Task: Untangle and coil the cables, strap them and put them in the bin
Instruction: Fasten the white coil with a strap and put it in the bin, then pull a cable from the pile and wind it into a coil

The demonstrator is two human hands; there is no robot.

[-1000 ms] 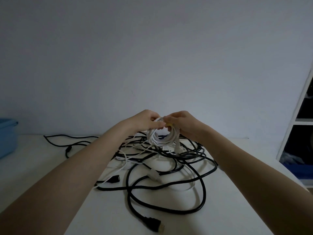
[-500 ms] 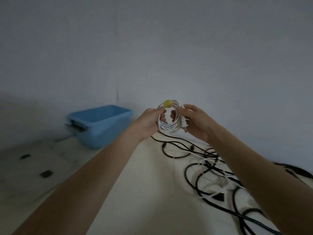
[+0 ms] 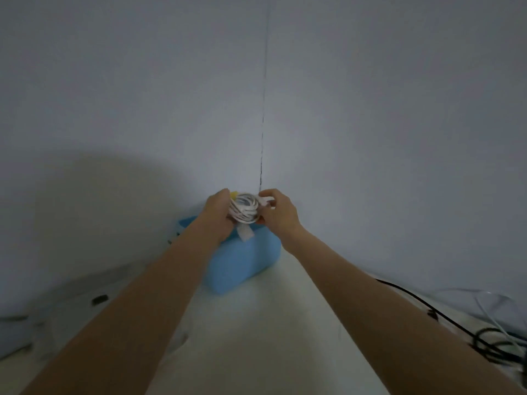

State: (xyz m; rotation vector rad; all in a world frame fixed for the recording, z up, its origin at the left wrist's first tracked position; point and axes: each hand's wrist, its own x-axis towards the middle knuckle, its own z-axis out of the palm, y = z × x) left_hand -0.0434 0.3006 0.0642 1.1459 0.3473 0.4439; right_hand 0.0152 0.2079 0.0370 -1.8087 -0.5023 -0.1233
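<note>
Two bare forearms run up from the lower corners of the view, both uncovered along all that shows: no sleeve, cuff or glove. The left hand [image 3: 218, 213] and the right hand [image 3: 278, 212] are bare too, with no ring, watch, band or bracelet showing at the wrists or fingers. The arms look slim and smooth. In the dim, slightly blurred light, nails and finer marks cannot be told.

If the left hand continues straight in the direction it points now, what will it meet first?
The left hand, gripping the white cable coil, points forward over the blue bin. Straight ahead nothing shows before the wall, though depth is unclear. Lowered instead, it would probably meet the bin first.
</note>
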